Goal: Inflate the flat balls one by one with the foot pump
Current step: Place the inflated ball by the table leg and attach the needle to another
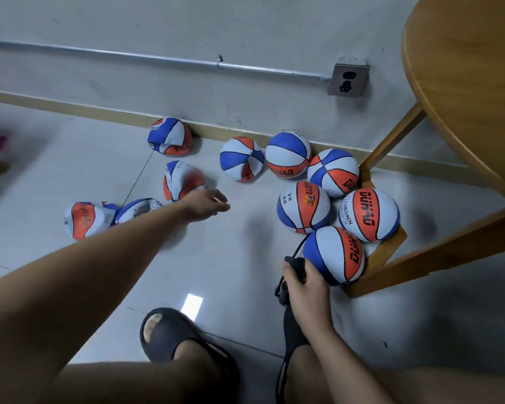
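Several flat, crumpled blue-white-orange balls lie on the floor at left, one (pixel 182 179) just beyond my left hand (pixel 207 204), another (pixel 169 136) by the wall, and two (pixel 85 218) beside my forearm. My left hand is stretched out over the floor, fingers relaxed, holding nothing. Several round balls cluster at right; the nearest (pixel 337 255) touches my right hand (pixel 303 282). That hand grips the black pump hose end (pixel 296 265), and the hose (pixel 282 374) runs down between my legs. The pump body is hidden.
A wooden round table (pixel 464 83) and its legs (pixel 391 141) stand at right, hemming in the round balls. The wall with a baseboard, pipe and socket (pixel 348 80) is behind. My sandalled foot (pixel 169 336) is on the tiled floor.
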The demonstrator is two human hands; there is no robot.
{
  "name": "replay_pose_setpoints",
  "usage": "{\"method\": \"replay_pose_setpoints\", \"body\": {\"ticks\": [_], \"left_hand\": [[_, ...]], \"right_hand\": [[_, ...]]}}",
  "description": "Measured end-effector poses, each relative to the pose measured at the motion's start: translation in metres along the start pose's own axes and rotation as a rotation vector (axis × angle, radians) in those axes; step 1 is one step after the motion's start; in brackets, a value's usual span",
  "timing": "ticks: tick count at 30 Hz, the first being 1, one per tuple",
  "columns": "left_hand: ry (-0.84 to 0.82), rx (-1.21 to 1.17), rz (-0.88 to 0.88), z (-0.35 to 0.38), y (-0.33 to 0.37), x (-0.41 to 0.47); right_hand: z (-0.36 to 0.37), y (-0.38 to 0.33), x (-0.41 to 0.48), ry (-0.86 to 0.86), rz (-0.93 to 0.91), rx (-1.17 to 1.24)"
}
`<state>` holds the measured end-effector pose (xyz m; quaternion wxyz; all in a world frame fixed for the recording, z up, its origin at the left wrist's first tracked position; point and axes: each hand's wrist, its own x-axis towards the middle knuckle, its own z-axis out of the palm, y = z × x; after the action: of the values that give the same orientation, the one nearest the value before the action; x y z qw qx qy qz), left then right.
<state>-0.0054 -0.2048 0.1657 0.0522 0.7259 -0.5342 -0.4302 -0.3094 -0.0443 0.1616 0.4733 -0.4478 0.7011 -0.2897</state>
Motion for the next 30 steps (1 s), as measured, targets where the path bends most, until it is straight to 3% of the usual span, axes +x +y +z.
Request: {"method": "replay_pose_setpoints", "body": {"ticks": [5, 12, 18, 24, 30], "left_hand": [[0.093, 0.201, -0.001, -0.053, -0.038, -0.037], [0.358, -0.102, -0.186, -0.065, -0.142, -0.046], [0.508, -0.061, -0.255, -0.048, -0.201, -0.028], [0.565, -0.176, -0.411, -0.027, -0.246, -0.003], [0.636, -0.159, -0.451, -0.020, -0.257, 0.005]], "right_hand": [[0.016, -0.004, -0.004, -0.007, -0.005, -0.028], [0.046, -0.004, -0.006, 0.057, -0.052, -0.076], [0.051, -0.005, 0.002, 0.067, -0.075, -0.118], [0.051, -0.009, 0.000, 0.053, -0.088, -0.134], [0.052, -0.010, 0.002, 0.068, -0.080, -0.124]]}}
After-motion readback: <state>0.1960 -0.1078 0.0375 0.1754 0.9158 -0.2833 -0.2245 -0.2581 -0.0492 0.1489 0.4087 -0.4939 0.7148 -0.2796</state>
